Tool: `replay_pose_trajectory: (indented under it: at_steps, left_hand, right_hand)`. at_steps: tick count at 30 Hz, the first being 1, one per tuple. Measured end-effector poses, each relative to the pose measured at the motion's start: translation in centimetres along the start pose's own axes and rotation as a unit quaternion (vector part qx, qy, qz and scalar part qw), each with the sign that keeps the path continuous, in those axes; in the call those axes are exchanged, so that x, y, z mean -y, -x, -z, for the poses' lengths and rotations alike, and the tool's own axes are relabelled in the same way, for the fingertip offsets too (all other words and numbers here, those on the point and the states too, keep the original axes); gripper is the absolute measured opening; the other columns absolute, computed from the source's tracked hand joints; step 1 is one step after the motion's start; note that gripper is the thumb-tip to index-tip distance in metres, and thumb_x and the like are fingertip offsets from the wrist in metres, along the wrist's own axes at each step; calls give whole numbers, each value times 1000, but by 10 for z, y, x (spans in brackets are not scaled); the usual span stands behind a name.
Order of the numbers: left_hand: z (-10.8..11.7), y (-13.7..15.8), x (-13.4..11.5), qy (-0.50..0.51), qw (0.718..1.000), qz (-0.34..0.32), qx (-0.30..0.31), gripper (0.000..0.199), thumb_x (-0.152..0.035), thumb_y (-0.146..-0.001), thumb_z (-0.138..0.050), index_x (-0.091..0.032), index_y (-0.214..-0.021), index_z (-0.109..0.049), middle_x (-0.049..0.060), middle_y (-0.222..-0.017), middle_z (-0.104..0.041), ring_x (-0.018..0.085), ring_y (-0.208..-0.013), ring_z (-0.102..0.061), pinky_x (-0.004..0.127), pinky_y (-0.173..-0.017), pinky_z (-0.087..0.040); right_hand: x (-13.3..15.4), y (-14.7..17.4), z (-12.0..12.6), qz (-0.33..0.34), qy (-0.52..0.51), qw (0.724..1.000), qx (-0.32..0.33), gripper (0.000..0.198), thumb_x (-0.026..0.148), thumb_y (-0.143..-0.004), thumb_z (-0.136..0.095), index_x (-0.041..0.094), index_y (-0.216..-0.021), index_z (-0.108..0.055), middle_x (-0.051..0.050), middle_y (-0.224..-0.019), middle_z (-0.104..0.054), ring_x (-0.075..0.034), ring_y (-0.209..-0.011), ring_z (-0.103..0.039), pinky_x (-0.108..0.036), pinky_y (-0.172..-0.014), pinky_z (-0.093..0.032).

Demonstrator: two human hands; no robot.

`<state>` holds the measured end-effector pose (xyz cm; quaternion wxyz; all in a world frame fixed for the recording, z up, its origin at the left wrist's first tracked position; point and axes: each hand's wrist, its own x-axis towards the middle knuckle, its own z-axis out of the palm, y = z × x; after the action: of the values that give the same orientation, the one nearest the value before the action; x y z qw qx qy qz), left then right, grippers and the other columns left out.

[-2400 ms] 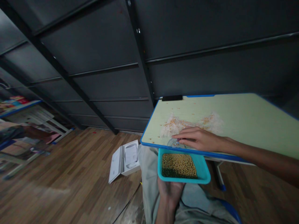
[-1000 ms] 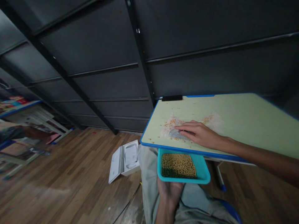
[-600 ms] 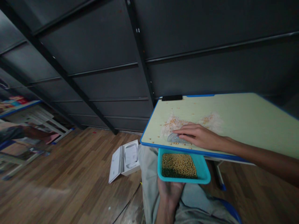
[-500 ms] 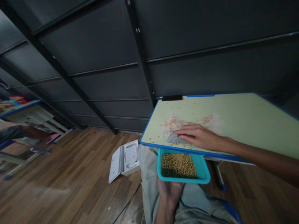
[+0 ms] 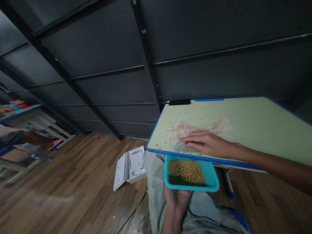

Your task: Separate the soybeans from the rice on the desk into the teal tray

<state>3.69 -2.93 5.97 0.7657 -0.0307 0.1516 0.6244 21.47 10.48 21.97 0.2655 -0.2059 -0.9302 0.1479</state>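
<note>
My left hand point(image 5: 177, 198) is under a turquoise plastic tray point(image 5: 211, 177), holding it just below the table's front edge. In the tray lie many yellowish soybeans point(image 5: 188, 171), with dark green beans point(image 5: 175, 179) in its near left part. On the table, my right hand point(image 5: 207, 142) presses a clear, rounded plastic piece point(image 5: 179, 146) against the top, its fingers closed over it and hiding part of it. Several loose soybeans point(image 5: 186, 152) lie between this piece and the edge. Behind my fingers are white grains mixed with soybeans point(image 5: 180, 127); another such heap point(image 5: 223, 127) is farther right.
The pale green table point(image 5: 255, 126) has a blue rim. A black flat object point(image 5: 179, 102) sits at its back left corner. An opened white box point(image 5: 136, 162) and a dark cable point(image 5: 134, 211) are on the wooden floor. Another person's leg point(image 5: 31, 139) shows at far left.
My right hand and the clear plastic piece have shifted very slightly, and a few soybeans near the front edge lie differently. The tray and my left hand stay where they were.
</note>
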Motion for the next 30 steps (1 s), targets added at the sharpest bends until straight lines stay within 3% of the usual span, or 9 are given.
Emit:
replay_pose_trajectory:
  at_steps: [30]
  left_hand:
    - [1,-1,1,-7,1000,-3,3,41,-36,-98,-52,-24,-134,-67,13,-140,-67,36,-132,-59,63,-110,-44]
  right_hand:
    - [1,1,0,-12,-44,999,11,37,28,-104,-57,32,-140,-64,-5,-123,-76,-20,-107,-72,-39,-94,-57]
